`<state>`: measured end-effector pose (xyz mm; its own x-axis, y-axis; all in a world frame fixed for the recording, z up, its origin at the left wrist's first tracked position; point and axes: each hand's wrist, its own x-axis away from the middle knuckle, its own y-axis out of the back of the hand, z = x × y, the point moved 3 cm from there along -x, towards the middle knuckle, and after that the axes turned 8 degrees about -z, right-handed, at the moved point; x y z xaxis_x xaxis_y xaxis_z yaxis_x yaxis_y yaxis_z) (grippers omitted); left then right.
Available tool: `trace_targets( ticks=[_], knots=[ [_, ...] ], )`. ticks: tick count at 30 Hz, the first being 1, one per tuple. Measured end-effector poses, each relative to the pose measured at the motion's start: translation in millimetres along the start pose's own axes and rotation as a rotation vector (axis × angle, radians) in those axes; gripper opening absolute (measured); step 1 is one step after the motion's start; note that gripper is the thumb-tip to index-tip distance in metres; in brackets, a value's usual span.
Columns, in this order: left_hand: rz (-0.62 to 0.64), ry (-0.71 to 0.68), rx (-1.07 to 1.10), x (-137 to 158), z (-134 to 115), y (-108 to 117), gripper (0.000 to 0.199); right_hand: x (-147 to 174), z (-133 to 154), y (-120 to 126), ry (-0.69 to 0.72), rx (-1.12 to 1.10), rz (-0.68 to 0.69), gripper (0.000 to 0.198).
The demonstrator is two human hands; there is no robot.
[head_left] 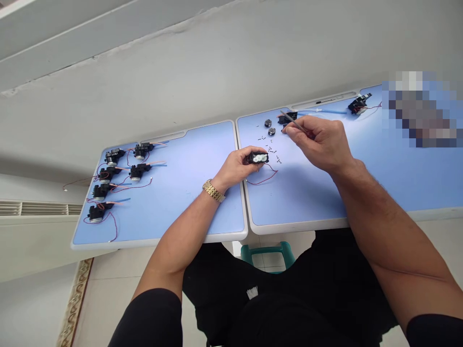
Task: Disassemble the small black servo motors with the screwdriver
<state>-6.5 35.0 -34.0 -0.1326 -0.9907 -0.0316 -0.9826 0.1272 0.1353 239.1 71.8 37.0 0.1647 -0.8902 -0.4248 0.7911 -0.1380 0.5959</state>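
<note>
My left hand (237, 167) is closed around a small black gearbox (259, 158) whose open side shows white gears. A dark red wire with a white connector trails from it onto the blue table. Higher up and to the right, my right hand (321, 140) grips a thin grey metal rod-like tool (292, 119). Its tip points up and left, away from the gearbox; its exact kind is unclear. Scattered small dark screws (270, 148) lie between the hands. Two round dark metal-rimmed parts (269, 127) rest near a black assembly (288, 117), partly behind the right hand.
Several black assemblies (104, 190) with wires and tubes stand at the table's left end. Another assembly (359, 105) sits far right, near a pen (327, 100) in the table tray. A seam divides the tabletops. A green stool (267, 249) shows below. One area at right is pixelated.
</note>
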Motion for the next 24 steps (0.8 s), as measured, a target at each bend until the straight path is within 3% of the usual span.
trace_targets(
  ticks=[5, 10, 14, 19, 24],
  knots=[
    [0.005, 0.001, -0.015, 0, 1, 0, 0.043, -6, -12, 20, -0.030, -0.167, -0.235, 0.045],
    [0.017, -0.003, 0.032, -1, 0, -1, 0.043, -7, -19, 34, -0.098, -0.237, -0.331, 0.051],
    [0.018, -0.007, 0.023, -1, -1, -1, 0.043, -6, -16, 29, -0.075, -0.284, -0.382, 0.045],
    [0.022, -0.004, 0.003, 1, -2, -1, 0.042, -11, -15, 19, 0.079, -0.451, -0.494, 0.043],
    [0.026, -0.005, -0.018, 2, -2, -1, 0.038, -11, -18, 16, 0.084, -0.433, -0.457, 0.031]
  ],
)
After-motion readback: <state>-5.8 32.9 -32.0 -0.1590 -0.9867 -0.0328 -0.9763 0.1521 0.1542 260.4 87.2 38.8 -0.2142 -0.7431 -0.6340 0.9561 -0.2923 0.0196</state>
